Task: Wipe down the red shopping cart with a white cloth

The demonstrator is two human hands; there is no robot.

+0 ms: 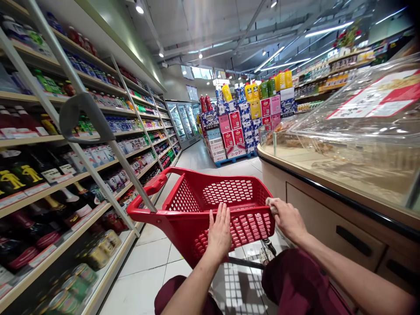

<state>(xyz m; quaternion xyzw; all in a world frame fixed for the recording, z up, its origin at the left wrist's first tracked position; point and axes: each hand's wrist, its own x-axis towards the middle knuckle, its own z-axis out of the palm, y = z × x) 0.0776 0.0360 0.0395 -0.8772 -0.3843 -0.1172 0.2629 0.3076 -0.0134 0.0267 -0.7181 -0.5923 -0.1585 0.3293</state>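
A red plastic shopping cart (229, 214) with a perforated basket stands right in front of me, its side turned toward my knees. My left hand (219, 234) lies flat against the basket's near side, fingers stretched up to the rim. At the basket's right-hand corner, my right hand (290, 218) pinches a small light cloth (271, 203) against the rim. Most of the cloth is hidden by the fingers. The cart's grey handle (82, 118) rises at the left on metal tubes. Inside the basket, nothing is visible.
Shelves of bottles and cans (124, 127) line the left side. A glass-topped counter (305, 175) with a clear cover is close on the right. Ahead stand stacked drink boxes (234, 131) on a blue pallet, with glass-door fridges (185, 120) farther back. The floor is tiled.
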